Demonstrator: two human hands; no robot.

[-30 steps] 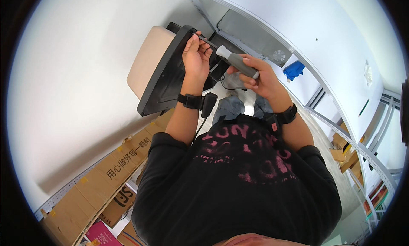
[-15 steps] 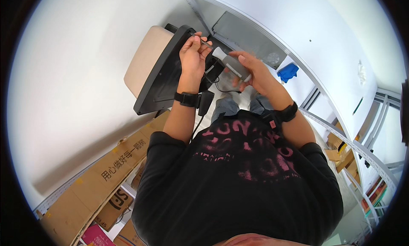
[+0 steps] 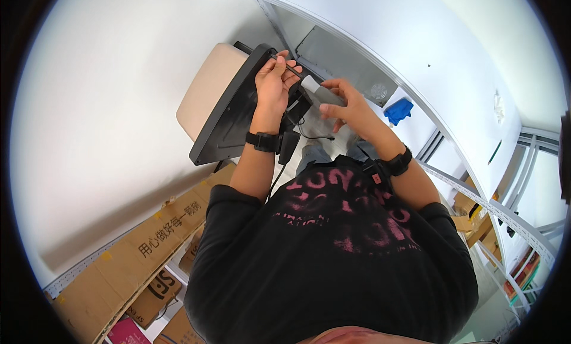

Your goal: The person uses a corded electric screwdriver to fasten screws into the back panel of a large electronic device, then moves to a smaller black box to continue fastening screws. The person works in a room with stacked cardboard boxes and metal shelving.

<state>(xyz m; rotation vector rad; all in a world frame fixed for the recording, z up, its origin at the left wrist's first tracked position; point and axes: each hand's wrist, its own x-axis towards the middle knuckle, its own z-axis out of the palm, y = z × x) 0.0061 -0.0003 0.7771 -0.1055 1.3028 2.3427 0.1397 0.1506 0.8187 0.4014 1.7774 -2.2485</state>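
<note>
A screwdriver with a grey handle, a pale collar and a long dark shaft slants across the space between my hands. My right hand curls its thumb and fingers loosely round the handle end. Up at the shaft, the fingers of my left hand pinch it near its tip. That tip meets the upper corner of a tilted black panel, which has a beige padded part on its far side. The fingers hide the exact contact point.
Cardboard boxes fill a shelf at lower left. White shelving runs along the right, with a blue crumpled item by it. A black cable hangs below the panel, above my feet. A white wall stands at left.
My right hand has shifted its grip on the screwdriver handle, its fingers no longer blurred. The panel and both hands sit slightly lower and further right in view.
</note>
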